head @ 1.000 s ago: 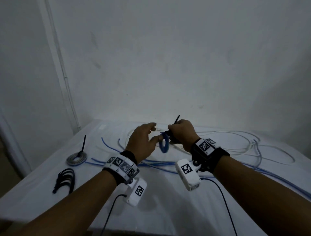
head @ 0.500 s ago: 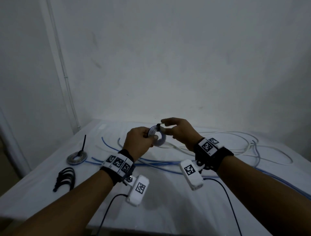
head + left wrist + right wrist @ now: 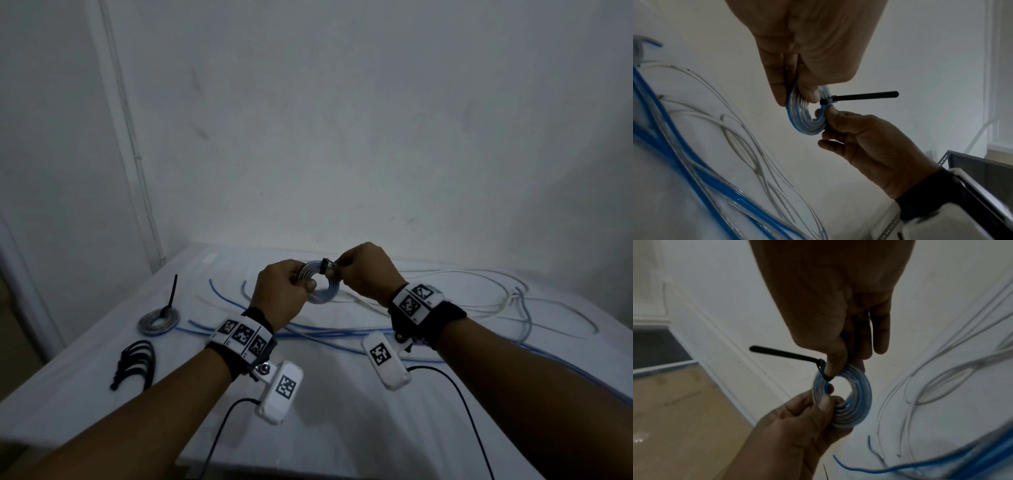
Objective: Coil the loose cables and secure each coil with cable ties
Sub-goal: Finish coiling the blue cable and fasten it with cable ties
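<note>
Since half a second ago the right hand (image 3: 368, 270) has closed from an open-fingered pinch into a tighter fist at the top of the small coil of clear, blue-striped cable (image 3: 320, 284), and both hands sit a touch closer together.

Head view: the left hand (image 3: 279, 294) curls round the coil's near-left side, holding it up off the white table (image 3: 342, 428) so the tie can be worked freely. The right hand pinches at the black plastic cable tie (image 3: 325, 264) on the coil's top edge. On the table wait 1 finished grey coil with its tie tail upright (image 3: 158, 319), a bundle of spare black ties (image 3: 135, 363), and loose blue and white cables (image 3: 342, 337) still to do.

Left wrist view: left thumb and fingers clamp the coil (image 3: 807, 116), several neat turns lying flat together. The tie's head (image 3: 827, 102) sits snug on the rim, its tail (image 3: 867, 95) jutting out straight. The right hand (image 3: 865, 141) steadies the opposite rim just below the tie.

Right wrist view: right thumb and forefinger (image 3: 838, 363) press right at the tie's head (image 3: 822, 368), likely bracing it for a final tightening. The left hand (image 3: 803, 421) grips the bottom of the ring (image 3: 857, 395).
</note>
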